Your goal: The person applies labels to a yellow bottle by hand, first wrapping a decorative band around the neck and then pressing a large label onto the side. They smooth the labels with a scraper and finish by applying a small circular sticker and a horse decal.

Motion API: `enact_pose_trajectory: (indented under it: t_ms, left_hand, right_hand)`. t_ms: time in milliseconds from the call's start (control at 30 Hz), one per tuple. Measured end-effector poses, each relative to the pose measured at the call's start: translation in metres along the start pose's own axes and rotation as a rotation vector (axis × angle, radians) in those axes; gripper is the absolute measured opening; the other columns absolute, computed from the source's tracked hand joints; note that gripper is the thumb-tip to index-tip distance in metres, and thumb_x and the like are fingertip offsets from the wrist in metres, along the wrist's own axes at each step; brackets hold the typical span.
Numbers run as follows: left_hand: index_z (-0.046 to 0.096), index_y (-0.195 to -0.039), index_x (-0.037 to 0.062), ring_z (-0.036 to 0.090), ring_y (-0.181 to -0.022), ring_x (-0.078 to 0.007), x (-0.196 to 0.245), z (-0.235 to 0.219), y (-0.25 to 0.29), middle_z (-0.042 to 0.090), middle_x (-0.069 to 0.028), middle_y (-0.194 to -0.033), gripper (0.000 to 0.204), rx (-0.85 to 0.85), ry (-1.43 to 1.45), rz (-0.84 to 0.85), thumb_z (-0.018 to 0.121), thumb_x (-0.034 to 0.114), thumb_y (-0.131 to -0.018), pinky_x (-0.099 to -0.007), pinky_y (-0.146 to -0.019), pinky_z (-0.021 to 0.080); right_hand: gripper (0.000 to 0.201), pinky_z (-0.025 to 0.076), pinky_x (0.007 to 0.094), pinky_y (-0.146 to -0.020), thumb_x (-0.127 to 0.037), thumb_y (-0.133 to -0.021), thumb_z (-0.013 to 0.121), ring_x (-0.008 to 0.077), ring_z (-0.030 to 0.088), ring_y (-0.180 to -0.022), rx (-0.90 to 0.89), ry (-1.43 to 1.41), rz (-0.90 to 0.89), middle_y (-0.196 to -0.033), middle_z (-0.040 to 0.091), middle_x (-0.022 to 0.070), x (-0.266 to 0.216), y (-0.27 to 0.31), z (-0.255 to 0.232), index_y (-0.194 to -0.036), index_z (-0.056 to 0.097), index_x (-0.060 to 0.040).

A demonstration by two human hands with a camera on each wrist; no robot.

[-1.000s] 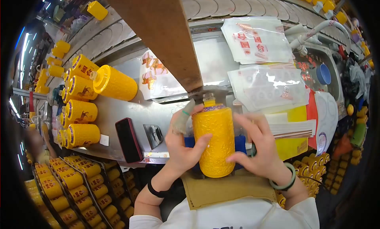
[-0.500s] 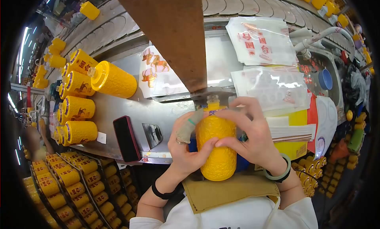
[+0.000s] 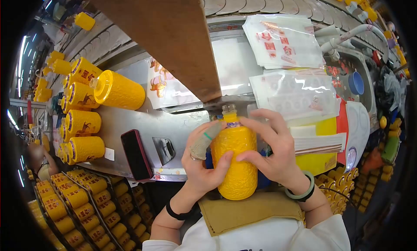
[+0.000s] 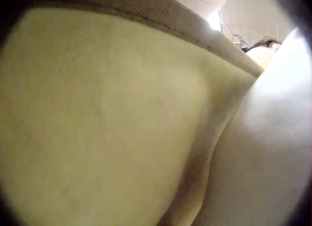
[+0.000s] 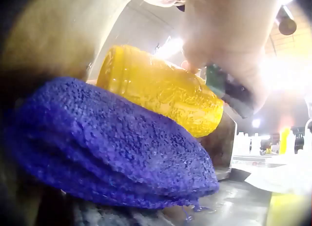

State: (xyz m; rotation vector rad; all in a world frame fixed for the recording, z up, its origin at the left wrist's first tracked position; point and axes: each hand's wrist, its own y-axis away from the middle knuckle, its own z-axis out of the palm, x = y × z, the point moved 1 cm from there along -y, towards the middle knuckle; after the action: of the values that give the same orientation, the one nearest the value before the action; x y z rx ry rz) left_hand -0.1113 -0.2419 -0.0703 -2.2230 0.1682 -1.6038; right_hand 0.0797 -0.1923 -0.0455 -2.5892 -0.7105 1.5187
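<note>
In the head view a yellow embossed bottle (image 3: 238, 173) with a clear glass mouth (image 3: 229, 108) leans between both hands, its base near the wearer's apron. My left hand (image 3: 202, 164) grips it from the left, thumb on the front. A greyish finger cover (image 3: 201, 147) with a green band sits on one finger by the shoulder. From the right, my right hand (image 3: 276, 149) has its forefinger at the bottle's shoulder and its thumb on the body. A purple patterned strip (image 3: 233, 125) shows at the shoulder. Beneath the bottle, the right wrist view shows a blue-purple cloth pad (image 5: 117, 143).
Several yellow bottles (image 3: 84, 123) stand at the left, near a phone (image 3: 136, 154). Printed decal sheets (image 3: 282, 42) lie at the right, beside a sink with a blue cup (image 3: 356, 83). A brown post (image 3: 165, 38) rises before me. Racks of bottles (image 3: 74, 194) stand below.
My right hand has moved left and up, from the bottle's lower right side to its shoulder. The left hand stays on the bottle, which remains nearly in place.
</note>
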Motion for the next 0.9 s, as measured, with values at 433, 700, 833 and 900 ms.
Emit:
enact_pose_trajectory:
  t_ms: [433, 700, 833, 900]
  left_hand:
    - [0.067, -0.125, 0.0006, 0.038, -0.129, -0.0204, -0.005, -0.019, -0.026, 0.037, -0.0104, -0.124, 0.085, -0.329, 0.084, -0.210, 0.031, 0.074, -0.102, -0.0393, -0.114, 0.030]
    - [0.059, -0.130, -0.0056, 0.049, -0.120, -0.0196, -0.006, -0.023, -0.042, 0.039, -0.0104, -0.126, 0.084, -0.339, 0.215, -0.278, 0.032, 0.069, -0.104, -0.0344, -0.106, 0.040]
    - [0.060, -0.129, -0.0083, 0.048, -0.123, -0.0194, -0.026, -0.018, -0.024, 0.037, -0.0081, -0.127, 0.081, -0.304, 0.040, -0.144, 0.033, 0.064, -0.106, -0.0353, -0.108, 0.038]
    - [0.060, -0.129, -0.0082, 0.047, -0.123, -0.0197, -0.030, -0.019, -0.020, 0.037, -0.0084, -0.127, 0.078, -0.293, 0.054, -0.137, 0.032, 0.061, -0.107, -0.0358, -0.109, 0.037]
  right_hand:
    - [0.078, 0.048, 0.0290, -0.072, -0.040, -0.074, 0.093, 0.0167, 0.051, -0.080, -0.083, -0.203, 0.027, -0.130, 0.055, 0.0132, 0.011, 0.033, -0.013, -0.134, 0.063, -0.0021]
    - [0.115, 0.054, 0.0396, -0.080, -0.042, -0.067, 0.094, 0.0372, 0.065, -0.100, -0.292, 0.010, 0.026, -0.151, 0.045, 0.0288, 0.003, 0.066, -0.013, -0.152, 0.037, 0.0098]
    - [0.091, 0.054, 0.0394, -0.078, -0.009, -0.071, 0.077, 0.0326, 0.068, -0.092, -0.263, 0.147, 0.060, -0.148, 0.050, 0.0339, -0.005, 0.071, 0.007, -0.151, 0.039, 0.0115]
    - [0.089, 0.054, 0.0377, -0.076, -0.008, -0.070, 0.077, 0.0299, 0.067, -0.087, -0.251, 0.210, -0.019, -0.148, 0.050, 0.0336, -0.014, 0.071, 0.001, -0.150, 0.042, 0.0102]
